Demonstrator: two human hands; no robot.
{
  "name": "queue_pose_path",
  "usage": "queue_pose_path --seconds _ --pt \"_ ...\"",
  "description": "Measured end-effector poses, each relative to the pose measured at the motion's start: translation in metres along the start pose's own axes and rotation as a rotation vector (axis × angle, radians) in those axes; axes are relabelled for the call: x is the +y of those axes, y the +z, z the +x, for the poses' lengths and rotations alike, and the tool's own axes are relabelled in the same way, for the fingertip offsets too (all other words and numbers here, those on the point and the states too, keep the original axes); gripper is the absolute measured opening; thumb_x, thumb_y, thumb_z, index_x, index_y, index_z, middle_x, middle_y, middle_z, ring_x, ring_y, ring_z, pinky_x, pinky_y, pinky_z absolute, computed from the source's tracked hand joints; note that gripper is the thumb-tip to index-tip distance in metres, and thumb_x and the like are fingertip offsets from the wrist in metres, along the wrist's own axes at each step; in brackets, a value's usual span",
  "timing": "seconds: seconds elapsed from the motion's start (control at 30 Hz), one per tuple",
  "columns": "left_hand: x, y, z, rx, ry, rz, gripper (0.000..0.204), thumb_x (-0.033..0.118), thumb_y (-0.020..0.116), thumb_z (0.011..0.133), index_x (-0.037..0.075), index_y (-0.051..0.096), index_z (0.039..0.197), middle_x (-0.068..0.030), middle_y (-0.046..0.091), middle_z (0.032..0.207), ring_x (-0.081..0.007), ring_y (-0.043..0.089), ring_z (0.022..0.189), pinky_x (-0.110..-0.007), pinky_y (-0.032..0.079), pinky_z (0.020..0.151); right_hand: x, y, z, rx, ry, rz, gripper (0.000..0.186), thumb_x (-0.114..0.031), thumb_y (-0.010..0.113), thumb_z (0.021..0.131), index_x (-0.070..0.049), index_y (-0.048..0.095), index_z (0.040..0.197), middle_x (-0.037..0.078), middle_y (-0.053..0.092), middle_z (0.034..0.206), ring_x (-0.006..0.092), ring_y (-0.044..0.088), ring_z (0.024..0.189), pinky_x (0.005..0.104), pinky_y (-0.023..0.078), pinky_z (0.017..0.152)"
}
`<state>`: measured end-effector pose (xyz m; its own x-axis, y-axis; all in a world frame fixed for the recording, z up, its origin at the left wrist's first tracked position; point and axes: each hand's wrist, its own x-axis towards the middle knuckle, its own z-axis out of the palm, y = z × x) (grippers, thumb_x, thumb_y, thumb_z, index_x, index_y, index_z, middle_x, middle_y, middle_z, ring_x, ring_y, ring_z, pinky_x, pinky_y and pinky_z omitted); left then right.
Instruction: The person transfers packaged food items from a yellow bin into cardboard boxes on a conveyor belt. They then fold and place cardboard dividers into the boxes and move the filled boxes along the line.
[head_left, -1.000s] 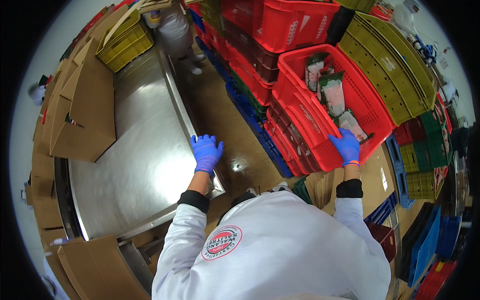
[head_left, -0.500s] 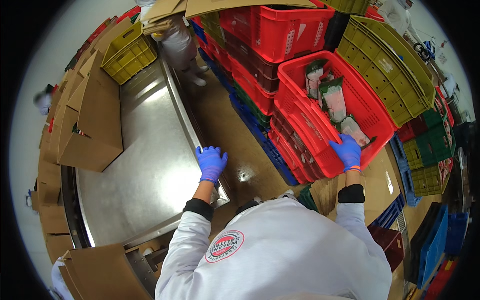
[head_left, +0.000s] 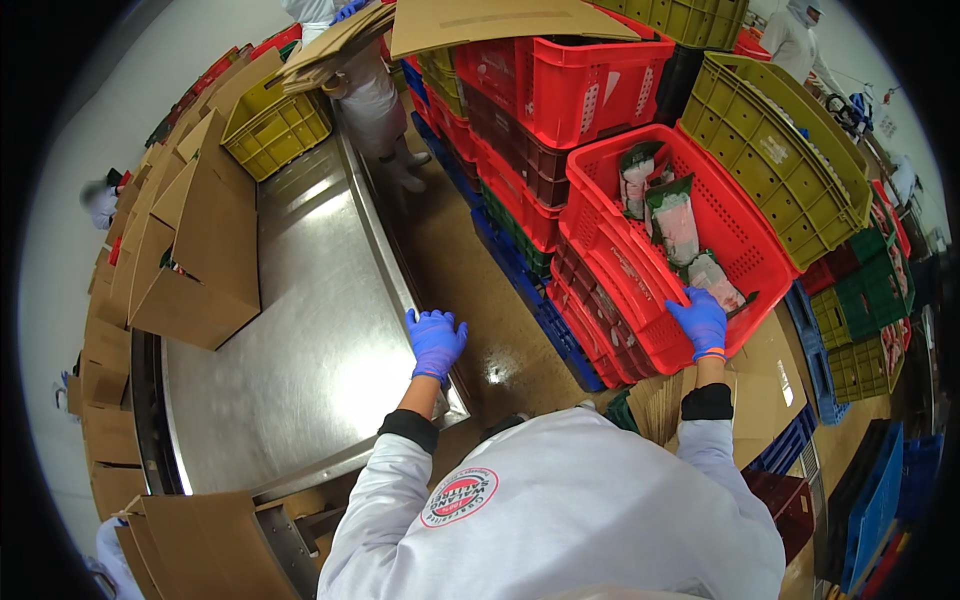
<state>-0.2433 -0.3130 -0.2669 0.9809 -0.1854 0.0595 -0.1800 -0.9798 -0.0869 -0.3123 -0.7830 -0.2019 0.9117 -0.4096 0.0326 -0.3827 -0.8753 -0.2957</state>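
My left hand (head_left: pixel 437 343), in a blue glove, rests on the raised rim of the steel table (head_left: pixel 300 300), its fingers bent over the edge. My right hand (head_left: pixel 699 320), also blue-gloved, grips the near rim of a red plastic crate (head_left: pixel 610 255), with its thumb and fingers on the edge. Inside that crate lie several clear packs with pale contents, among them a long pack (head_left: pixel 674 222) in the middle and another pack (head_left: pixel 712 277) close to my right hand. The crate tops a stack and tilts toward me.
Open cardboard boxes (head_left: pixel 200 240) line the table's far left side, by a yellow crate (head_left: pixel 277 128). Flat cardboard (head_left: pixel 510 25) covers red crates (head_left: pixel 600 90) ahead. A co-worker (head_left: pixel 370 95) stands beyond the table. Yellow crates (head_left: pixel 775 150) and blue pallets (head_left: pixel 820 350) stand right.
The whole view has shifted a little, so the table and crates sit slightly farther right and lower. Both hands keep their places on the table rim and crate rim.
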Motion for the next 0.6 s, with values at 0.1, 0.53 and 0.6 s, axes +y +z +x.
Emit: queue_pose_path --seconds 0.1,0.53,0.6 --pt "-0.0008 0.0018 -0.0003 0.013 0.003 -0.015 0.035 0.046 0.057 0.086 0.016 0.071 0.099 -0.0088 0.066 0.094 -0.0267 0.060 0.098 -0.052 0.026 0.108 -0.0005 -0.0005 -0.0002 0.008 -0.002 -0.002 0.053 -0.046 0.070 0.076 -0.008 0.066 0.113 0.016 0.064 0.111 0.0333 0.062 0.102 0.0424 0.048 0.090" --pt "-0.0020 0.0040 -0.0009 0.034 0.003 -0.009 0.035 0.045 0.058 0.086 0.016 0.071 0.099 -0.0087 0.066 0.092 -0.0268 0.061 0.096 -0.052 0.027 0.107 0.0013 0.0027 0.0008 0.015 -0.019 -0.041 0.055 -0.047 0.069 0.075 -0.008 0.066 0.113 0.016 0.064 0.111 0.0336 0.062 0.101 0.0434 0.049 0.089" --pt "-0.0009 0.0023 -0.0002 0.030 0.002 -0.012 0.035 0.045 0.058 0.086 0.016 0.071 0.099 -0.0088 0.067 0.092 -0.0269 0.061 0.095 -0.052 0.027 0.107 0.0035 0.0029 0.0016 0.011 -0.014 -0.037 0.055 -0.047 0.070 0.075 -0.008 0.066 0.113 0.016 0.064 0.111 0.0337 0.062 0.101 0.0433 0.049 0.089"
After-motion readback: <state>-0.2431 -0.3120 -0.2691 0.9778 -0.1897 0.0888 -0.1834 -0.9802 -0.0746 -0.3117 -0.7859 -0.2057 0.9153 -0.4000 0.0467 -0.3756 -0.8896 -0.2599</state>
